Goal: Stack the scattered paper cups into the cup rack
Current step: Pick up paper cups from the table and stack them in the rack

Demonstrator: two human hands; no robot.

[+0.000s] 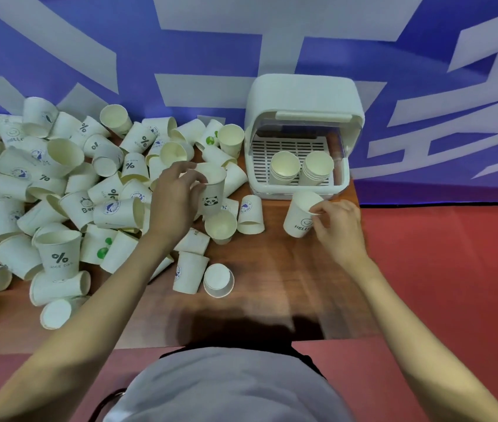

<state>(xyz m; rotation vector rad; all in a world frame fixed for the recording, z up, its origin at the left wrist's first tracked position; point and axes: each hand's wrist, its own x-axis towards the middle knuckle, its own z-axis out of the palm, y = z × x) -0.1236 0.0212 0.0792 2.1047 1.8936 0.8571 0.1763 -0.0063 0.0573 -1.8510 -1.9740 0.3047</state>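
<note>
A white cup rack (299, 184) with its lid raised stands at the table's back right. Two short stacks of paper cups (301, 169) stand inside it on the slotted tray. My right hand (337, 228) pinches the rim of a "HELLO" cup (298, 216) just in front of the rack. My left hand (174, 196) grips the rim of a panda cup (212, 193) at the edge of the big heap. Several loose cups (59, 190) lie scattered over the left half of the table, some upright, some on their sides.
The wooden table (287, 284) ends at the right, close beside the rack, with red floor (439, 269) past it. A blue and white banner (180, 56) forms the back wall. Two cups (202, 277) lie near the table's middle front.
</note>
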